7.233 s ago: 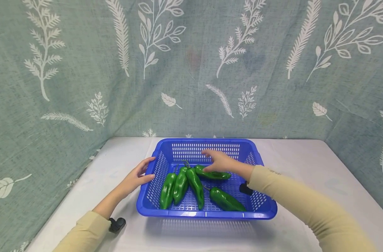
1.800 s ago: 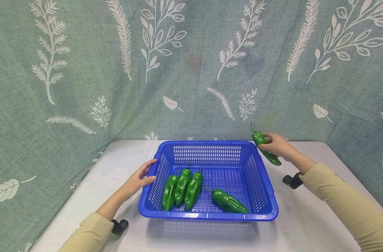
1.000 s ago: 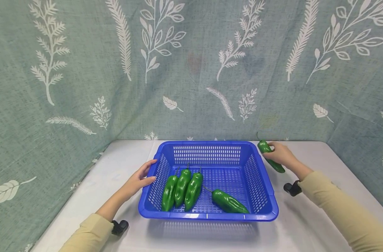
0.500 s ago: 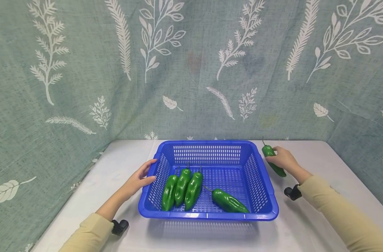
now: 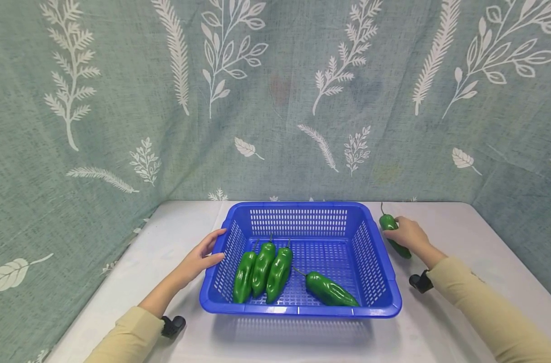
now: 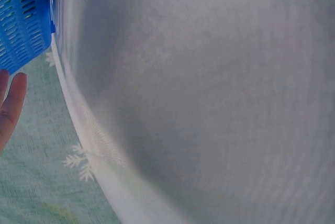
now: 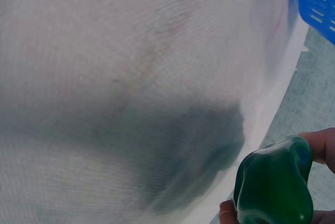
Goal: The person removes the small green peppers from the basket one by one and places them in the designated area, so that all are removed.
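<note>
A blue plastic basket (image 5: 298, 311) with slotted walls stands on the table. Inside, three glossy green peppers (image 5: 262, 272) lie side by side at the left, and another green pepper (image 5: 329, 290) lies slanted at the front right. My left hand (image 5: 200, 258) touches the basket's left rim with thumb and fingers extended; in the left wrist view only its fingertips (image 6: 15, 93) show, beside the blue wall. Right of the basket, my right hand (image 5: 409, 234) grips a green pepper (image 5: 387, 222) between thumb and fingers, stem pointing away. The right wrist view shows this pepper close up, its shadow on the cloth.
A white cloth covers the table (image 5: 456, 227). Behind and at both sides hangs a green curtain (image 5: 275, 151) with white leaf prints. Black wrist devices (image 5: 421, 282) are strapped at both cuffs.
Earlier my right hand was over the peppers in the basket. It has carried one out past the right rim, then lowered it towards the table. My left hand has stayed at the rim.
</note>
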`<action>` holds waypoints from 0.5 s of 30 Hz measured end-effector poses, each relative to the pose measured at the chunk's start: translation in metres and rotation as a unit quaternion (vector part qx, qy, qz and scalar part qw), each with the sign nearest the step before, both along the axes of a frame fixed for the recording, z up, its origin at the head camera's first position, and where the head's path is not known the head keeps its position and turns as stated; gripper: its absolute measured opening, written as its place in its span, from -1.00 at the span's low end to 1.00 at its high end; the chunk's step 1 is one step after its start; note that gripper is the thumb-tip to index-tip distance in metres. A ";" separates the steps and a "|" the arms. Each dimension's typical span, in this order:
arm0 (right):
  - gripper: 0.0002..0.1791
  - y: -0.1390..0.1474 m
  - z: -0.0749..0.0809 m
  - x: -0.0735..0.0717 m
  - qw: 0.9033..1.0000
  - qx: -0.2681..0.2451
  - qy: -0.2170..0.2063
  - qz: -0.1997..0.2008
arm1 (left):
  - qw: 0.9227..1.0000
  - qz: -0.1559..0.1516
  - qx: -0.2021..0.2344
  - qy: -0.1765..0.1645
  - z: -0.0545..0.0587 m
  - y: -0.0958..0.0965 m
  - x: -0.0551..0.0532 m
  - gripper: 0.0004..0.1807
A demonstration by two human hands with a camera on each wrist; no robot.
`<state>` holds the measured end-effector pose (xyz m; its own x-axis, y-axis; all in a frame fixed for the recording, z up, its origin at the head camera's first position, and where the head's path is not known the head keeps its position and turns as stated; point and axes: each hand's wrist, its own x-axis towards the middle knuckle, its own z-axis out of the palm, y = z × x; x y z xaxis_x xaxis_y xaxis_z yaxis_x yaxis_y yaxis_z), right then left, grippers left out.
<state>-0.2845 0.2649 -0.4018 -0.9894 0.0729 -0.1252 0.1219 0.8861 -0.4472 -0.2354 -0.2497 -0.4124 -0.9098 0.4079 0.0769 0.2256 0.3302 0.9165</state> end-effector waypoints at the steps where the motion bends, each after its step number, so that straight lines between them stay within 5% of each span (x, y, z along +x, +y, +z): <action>1: -0.26 0.000 -0.001 0.000 1.000 0.001 -0.001 0.000 | 1.000 0.000 0.000 0.000 0.000 0.000 0.000 -0.33; 15: -0.26 0.008 -0.013 -0.003 1.000 0.008 -0.012 -0.018 | 1.000 0.002 -0.004 0.000 -0.002 -0.001 -0.002 -0.34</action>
<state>-0.2875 0.2727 -0.4152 -0.9829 0.1104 -0.1476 0.1643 0.8881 -0.4293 -0.2371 -0.2505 -0.4145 -0.9117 0.4042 0.0735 0.2235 0.3378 0.9143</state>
